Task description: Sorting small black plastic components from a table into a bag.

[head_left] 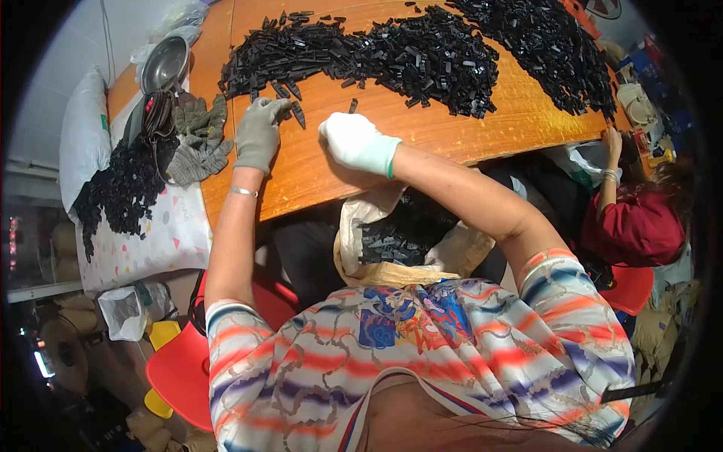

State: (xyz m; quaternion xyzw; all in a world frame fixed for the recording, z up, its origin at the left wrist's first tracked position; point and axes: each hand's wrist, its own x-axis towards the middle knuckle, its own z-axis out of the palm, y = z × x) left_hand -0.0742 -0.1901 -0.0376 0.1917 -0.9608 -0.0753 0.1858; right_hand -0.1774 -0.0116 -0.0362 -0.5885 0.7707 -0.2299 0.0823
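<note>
My left hand (258,135), in a grey-olive glove, is at the near left edge of a large heap of small black plastic pieces (361,56). Its bent fingers are at a long pointed black plastic piece (298,114), which shows beside the fingertips. To the right, my right hand (352,142) wears a white glove with a green cuff. That hand is closed low over the table, fingers curled; whatever lies inside them is hidden. A single black piece (353,105) lies just beyond it. In my lap, an open pale sack (350,233) holds more black pieces.
The orange wooden table (301,181) carries another black heap (550,60) at far right, where a co-worker's hand (613,147) reaches. On the left are grey knit gloves (199,139), a metal bowl (164,64) and black parts (124,184) on a patterned cloth. A red chair (181,373) is below.
</note>
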